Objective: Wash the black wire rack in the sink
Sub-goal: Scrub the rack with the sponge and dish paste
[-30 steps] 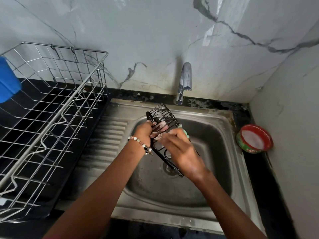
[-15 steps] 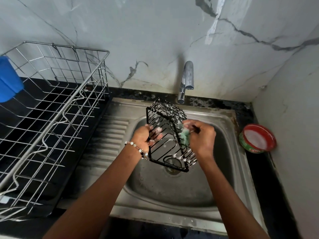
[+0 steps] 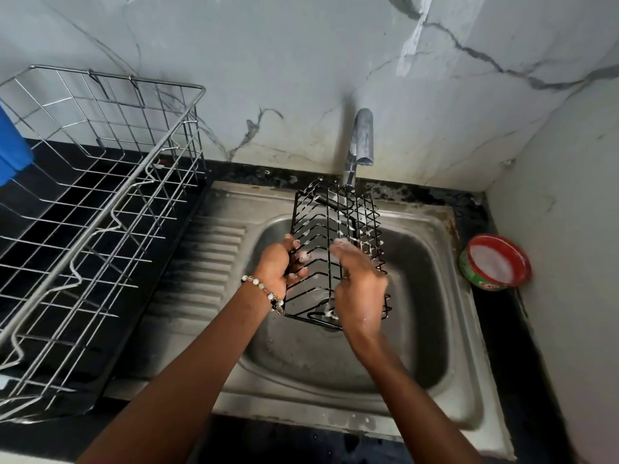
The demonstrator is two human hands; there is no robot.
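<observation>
The left hand [image 3: 276, 266] grips the soapy rack [image 3: 335, 236], now turned upright over the sink [image 3: 432, 249]; the right hand [image 3: 360, 289] has slid down to scrub lower, its fingers hidden.

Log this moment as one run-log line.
step: soaping | left hand: grips black wire rack over sink | right hand: on rack, grip unclear | tap: no water visible

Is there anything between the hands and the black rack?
No. The left hand grips the black wire rack by its left edge, and the right hand lies against its front wires. The rack is already over the sink.
</observation>
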